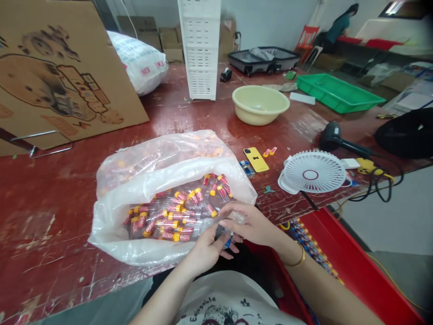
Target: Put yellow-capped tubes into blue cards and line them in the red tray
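A large translucent plastic bag (172, 176) lies open on the red table (61, 198), with several small clear tubes (174, 216) inside, yellow-capped and filled with pink-red pieces. Just past the bag's front right edge, my left hand (204, 253) and my right hand (250, 223) meet, fingers bent around a small clear and dark-blue item (223, 234). Its shape is partly covered by the fingers. A gold bangle circles my right wrist.
Behind the bag stand a white rack (202, 54) and a cream basin (260, 106). A yellow phone (256, 160), white fan (309, 174), black hair dryer (333, 137) and green tray (338, 92) are to the right. A cardboard box (67, 81) is at left; a person (339, 27) is far off.
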Motion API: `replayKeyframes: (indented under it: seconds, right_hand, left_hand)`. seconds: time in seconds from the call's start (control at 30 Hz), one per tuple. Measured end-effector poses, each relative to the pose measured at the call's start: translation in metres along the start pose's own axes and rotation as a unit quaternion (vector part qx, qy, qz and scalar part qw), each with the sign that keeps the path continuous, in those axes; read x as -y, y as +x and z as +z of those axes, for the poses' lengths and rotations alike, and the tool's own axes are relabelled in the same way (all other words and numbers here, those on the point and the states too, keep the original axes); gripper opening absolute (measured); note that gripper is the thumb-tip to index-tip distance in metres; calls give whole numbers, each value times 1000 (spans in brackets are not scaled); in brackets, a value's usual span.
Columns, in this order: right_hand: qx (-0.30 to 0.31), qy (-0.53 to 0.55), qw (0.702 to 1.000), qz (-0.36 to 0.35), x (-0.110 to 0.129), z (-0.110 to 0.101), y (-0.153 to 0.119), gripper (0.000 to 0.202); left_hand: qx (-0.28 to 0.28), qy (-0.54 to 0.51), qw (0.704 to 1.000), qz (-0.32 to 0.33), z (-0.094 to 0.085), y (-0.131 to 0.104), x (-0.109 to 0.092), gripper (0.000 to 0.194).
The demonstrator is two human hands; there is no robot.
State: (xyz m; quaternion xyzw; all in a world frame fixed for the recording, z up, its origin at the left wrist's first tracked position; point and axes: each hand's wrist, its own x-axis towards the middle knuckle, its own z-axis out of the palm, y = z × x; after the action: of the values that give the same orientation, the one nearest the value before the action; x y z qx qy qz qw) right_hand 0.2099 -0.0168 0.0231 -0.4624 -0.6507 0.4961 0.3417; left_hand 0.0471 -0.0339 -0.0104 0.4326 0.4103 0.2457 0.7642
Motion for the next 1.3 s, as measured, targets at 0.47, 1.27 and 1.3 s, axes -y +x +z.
replayKeyframes:
  seconds: [0.47, 1.27, 1.3]
  right_hand:
    - [-78, 90, 993, 4, -1, -14, 15, 25]
    - [3, 84, 996, 43, -13, 4, 30, 32]
    - [28, 77, 996, 40, -12, 3, 31, 32]
  left_hand:
    - [-60, -205, 976, -35, -5, 3, -4, 12]
    - [-129, -146, 981, 15, -23, -2, -9, 33]
    - [-121, -128, 984, 15, -24, -3, -9, 33]
